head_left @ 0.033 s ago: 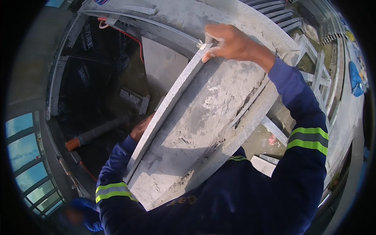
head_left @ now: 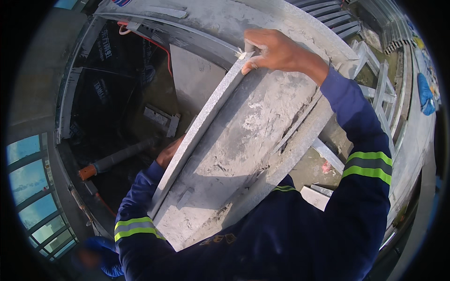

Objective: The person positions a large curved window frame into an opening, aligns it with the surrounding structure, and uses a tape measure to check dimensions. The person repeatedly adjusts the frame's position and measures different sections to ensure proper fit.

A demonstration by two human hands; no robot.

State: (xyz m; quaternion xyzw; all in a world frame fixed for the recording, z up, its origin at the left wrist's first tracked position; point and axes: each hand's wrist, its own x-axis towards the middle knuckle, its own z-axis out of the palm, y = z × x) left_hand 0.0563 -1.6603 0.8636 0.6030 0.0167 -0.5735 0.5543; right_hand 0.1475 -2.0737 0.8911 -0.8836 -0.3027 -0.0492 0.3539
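A long, narrow speckled grey stone slab (head_left: 199, 126) stands on edge along the left side of a mortar-smeared wall top (head_left: 253, 122). My right hand (head_left: 274, 51) is closed over the slab's far end, thumb on the near side and fingers curled by the corner. A small whitish scrap (head_left: 242, 55) sits on that corner. My left hand (head_left: 169, 152) reaches round the slab's left face, low down. Its fingers are hidden behind the stone.
Left of the slab lies a deep recess with black printed sheeting (head_left: 103, 79), a grey pipe with an orange end (head_left: 87, 172) and a leaning grey panel (head_left: 194, 77). A curved stone ledge (head_left: 300, 18) runs along the back. Metal frames (head_left: 384, 86) stand at right.
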